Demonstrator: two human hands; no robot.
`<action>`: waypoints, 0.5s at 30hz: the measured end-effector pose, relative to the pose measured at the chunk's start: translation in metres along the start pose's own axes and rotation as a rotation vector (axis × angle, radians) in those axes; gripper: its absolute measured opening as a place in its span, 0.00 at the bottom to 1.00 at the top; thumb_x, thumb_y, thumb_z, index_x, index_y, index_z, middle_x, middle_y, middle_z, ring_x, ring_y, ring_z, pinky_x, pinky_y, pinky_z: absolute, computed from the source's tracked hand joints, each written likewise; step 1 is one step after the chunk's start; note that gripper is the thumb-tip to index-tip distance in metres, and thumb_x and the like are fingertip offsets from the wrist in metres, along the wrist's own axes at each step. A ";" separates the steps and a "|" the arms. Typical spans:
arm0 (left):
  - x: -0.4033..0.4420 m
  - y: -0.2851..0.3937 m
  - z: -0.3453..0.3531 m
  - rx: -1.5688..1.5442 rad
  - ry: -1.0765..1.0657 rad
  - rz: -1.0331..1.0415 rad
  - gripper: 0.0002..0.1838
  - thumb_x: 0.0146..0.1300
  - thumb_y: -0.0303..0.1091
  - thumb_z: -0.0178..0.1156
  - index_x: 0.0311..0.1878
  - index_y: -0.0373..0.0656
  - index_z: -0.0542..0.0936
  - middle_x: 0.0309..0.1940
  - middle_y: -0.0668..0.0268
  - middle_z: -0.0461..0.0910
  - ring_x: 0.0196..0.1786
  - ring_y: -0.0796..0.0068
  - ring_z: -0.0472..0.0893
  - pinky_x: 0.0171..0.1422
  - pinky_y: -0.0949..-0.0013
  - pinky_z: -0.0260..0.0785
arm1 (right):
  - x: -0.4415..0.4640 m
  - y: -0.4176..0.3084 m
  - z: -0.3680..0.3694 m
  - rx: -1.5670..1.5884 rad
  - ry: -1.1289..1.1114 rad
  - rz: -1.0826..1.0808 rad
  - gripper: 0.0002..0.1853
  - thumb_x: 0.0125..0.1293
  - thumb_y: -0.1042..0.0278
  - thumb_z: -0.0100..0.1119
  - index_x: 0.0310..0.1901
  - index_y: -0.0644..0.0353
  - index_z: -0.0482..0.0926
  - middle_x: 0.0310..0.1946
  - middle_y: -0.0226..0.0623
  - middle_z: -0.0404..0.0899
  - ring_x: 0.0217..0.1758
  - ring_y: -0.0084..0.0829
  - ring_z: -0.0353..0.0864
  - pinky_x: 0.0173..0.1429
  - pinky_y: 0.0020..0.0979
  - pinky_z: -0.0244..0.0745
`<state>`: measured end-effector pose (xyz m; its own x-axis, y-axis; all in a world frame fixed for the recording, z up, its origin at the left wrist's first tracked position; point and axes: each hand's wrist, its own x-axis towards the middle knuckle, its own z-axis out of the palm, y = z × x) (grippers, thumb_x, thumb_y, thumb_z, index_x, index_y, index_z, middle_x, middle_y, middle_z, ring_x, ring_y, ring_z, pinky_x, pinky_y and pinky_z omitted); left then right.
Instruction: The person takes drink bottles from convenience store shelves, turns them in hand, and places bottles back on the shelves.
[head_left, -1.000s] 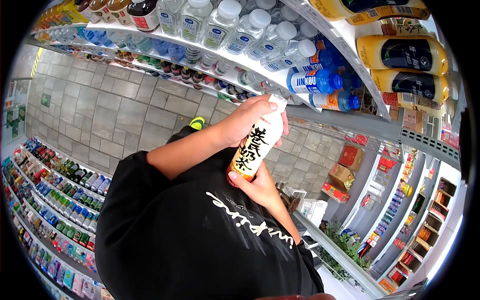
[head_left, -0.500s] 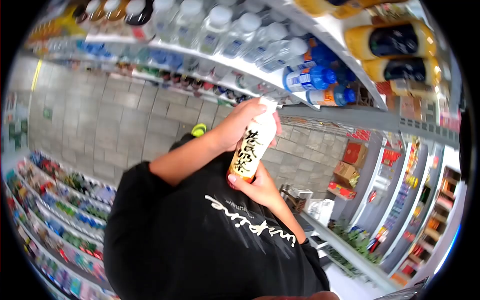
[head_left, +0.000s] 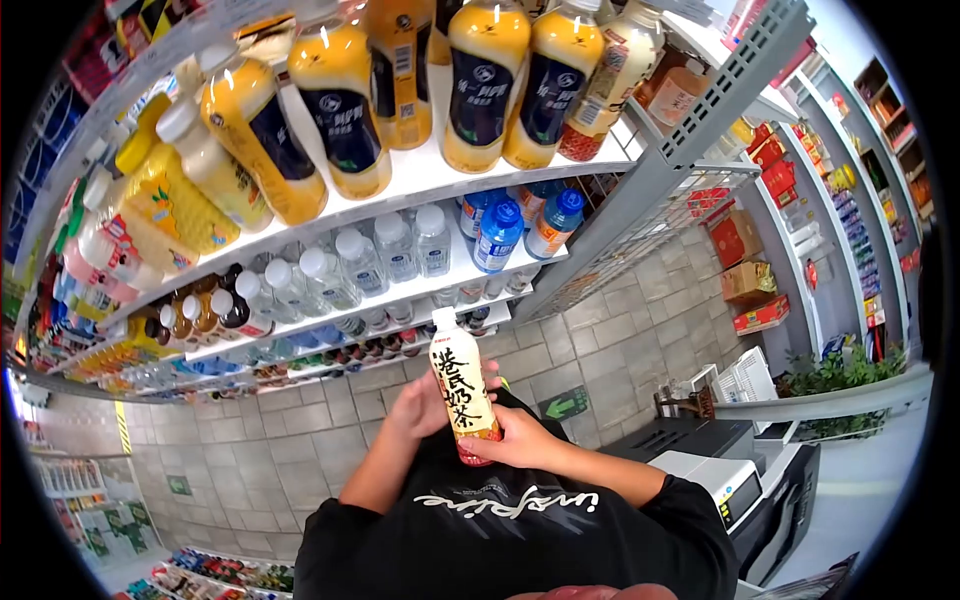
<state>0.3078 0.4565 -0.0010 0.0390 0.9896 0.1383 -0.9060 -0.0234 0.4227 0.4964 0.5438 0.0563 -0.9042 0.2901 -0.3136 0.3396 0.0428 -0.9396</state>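
A bottle of milk tea (head_left: pixel 458 385) with a white cap, cream label and large dark characters stands nearly upright in front of my chest. My right hand (head_left: pixel 520 440) is closed around its lower part, thumb across the front near the reddish base. On the other side, my left hand (head_left: pixel 412 408) is held behind the bottle, fingers stretched out with the tips showing past its right edge. No left thumb lies across the label. Whether the left palm touches the bottle is hidden.
Yellow drink bottles (head_left: pixel 340 115) line the upper shelf ahead. Below are clear water bottles (head_left: pixel 355 260) and blue-capped bottles (head_left: pixel 498 238). A grey metal shelf post (head_left: pixel 690 120) rises at the right. A black-and-white machine (head_left: pixel 715 485) stands at lower right, near cardboard boxes (head_left: pixel 750 285).
My view has tilted up, showing more of the shelves. My left hand has come away from the bottle's neck and cap to behind its body. The right hand still holds the base.
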 end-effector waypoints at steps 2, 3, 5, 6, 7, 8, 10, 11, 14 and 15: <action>0.003 -0.017 0.000 -0.036 0.016 -0.029 0.51 0.69 0.64 0.62 0.83 0.43 0.52 0.75 0.45 0.66 0.77 0.43 0.69 0.80 0.40 0.62 | 0.000 0.016 0.001 0.049 0.039 0.051 0.26 0.70 0.47 0.70 0.56 0.63 0.82 0.46 0.43 0.89 0.50 0.35 0.90 0.56 0.36 0.82; 0.002 -0.028 -0.011 -0.053 0.070 -0.060 0.48 0.72 0.61 0.59 0.83 0.43 0.53 0.71 0.46 0.71 0.75 0.42 0.71 0.79 0.41 0.63 | 0.000 0.022 0.002 0.087 0.057 -0.008 0.28 0.73 0.44 0.65 0.56 0.65 0.81 0.44 0.46 0.89 0.47 0.39 0.91 0.53 0.37 0.82; 0.002 -0.041 -0.014 -0.097 0.155 -0.065 0.40 0.78 0.55 0.53 0.82 0.42 0.55 0.58 0.49 0.80 0.70 0.41 0.76 0.76 0.42 0.68 | -0.002 0.019 -0.006 -0.101 0.048 0.024 0.28 0.74 0.42 0.62 0.54 0.64 0.82 0.40 0.47 0.89 0.44 0.41 0.91 0.51 0.37 0.83; 0.001 -0.044 -0.018 -0.124 0.201 -0.080 0.38 0.77 0.57 0.53 0.79 0.41 0.59 0.52 0.50 0.81 0.67 0.43 0.79 0.74 0.43 0.70 | -0.003 0.015 -0.012 -0.291 0.034 0.062 0.28 0.75 0.41 0.59 0.53 0.64 0.83 0.37 0.48 0.88 0.42 0.43 0.91 0.49 0.38 0.83; 0.000 -0.046 -0.022 -0.149 0.220 -0.051 0.38 0.75 0.58 0.54 0.77 0.41 0.61 0.48 0.51 0.81 0.62 0.46 0.81 0.71 0.45 0.72 | -0.003 -0.012 -0.023 -0.428 0.004 0.131 0.29 0.76 0.38 0.55 0.47 0.63 0.85 0.31 0.49 0.86 0.37 0.47 0.89 0.44 0.39 0.82; -0.001 -0.047 -0.025 -0.174 0.239 -0.021 0.38 0.74 0.60 0.54 0.75 0.41 0.63 0.43 0.53 0.81 0.58 0.48 0.83 0.68 0.46 0.74 | -0.002 -0.025 -0.031 -0.410 0.102 0.105 0.26 0.77 0.42 0.56 0.41 0.62 0.86 0.26 0.48 0.83 0.32 0.41 0.87 0.39 0.38 0.80; -0.001 -0.039 -0.016 -0.092 0.305 0.010 0.37 0.70 0.64 0.55 0.69 0.42 0.68 0.33 0.58 0.77 0.39 0.57 0.81 0.53 0.51 0.76 | 0.007 -0.027 -0.055 -0.225 0.434 -0.056 0.23 0.79 0.48 0.56 0.39 0.63 0.85 0.26 0.42 0.84 0.29 0.31 0.83 0.38 0.34 0.77; -0.003 -0.035 -0.015 -0.123 0.282 0.009 0.37 0.69 0.64 0.56 0.68 0.43 0.69 0.32 0.59 0.76 0.36 0.59 0.80 0.50 0.52 0.76 | 0.013 -0.040 -0.072 -0.124 0.559 -0.179 0.21 0.80 0.52 0.56 0.38 0.63 0.84 0.27 0.38 0.84 0.30 0.27 0.81 0.39 0.33 0.77; -0.016 -0.023 -0.010 -0.257 0.263 -0.034 0.37 0.66 0.66 0.57 0.65 0.44 0.70 0.29 0.62 0.70 0.30 0.64 0.74 0.40 0.57 0.72 | 0.030 -0.112 -0.129 -0.067 0.880 -0.577 0.12 0.80 0.65 0.58 0.41 0.64 0.84 0.36 0.31 0.86 0.39 0.22 0.82 0.46 0.29 0.78; -0.021 -0.021 -0.009 -0.294 0.246 -0.044 0.37 0.66 0.66 0.57 0.65 0.45 0.70 0.29 0.62 0.70 0.30 0.63 0.74 0.40 0.57 0.71 | 0.039 -0.132 -0.144 -0.088 0.955 -0.696 0.09 0.78 0.68 0.59 0.46 0.65 0.83 0.40 0.33 0.86 0.43 0.24 0.84 0.51 0.29 0.79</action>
<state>0.3225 0.4379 -0.0207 0.0106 0.9940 -0.1086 -0.9893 0.0262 0.1437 0.4534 0.6868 0.1881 -0.3543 0.7730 0.5263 -0.0989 0.5287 -0.8431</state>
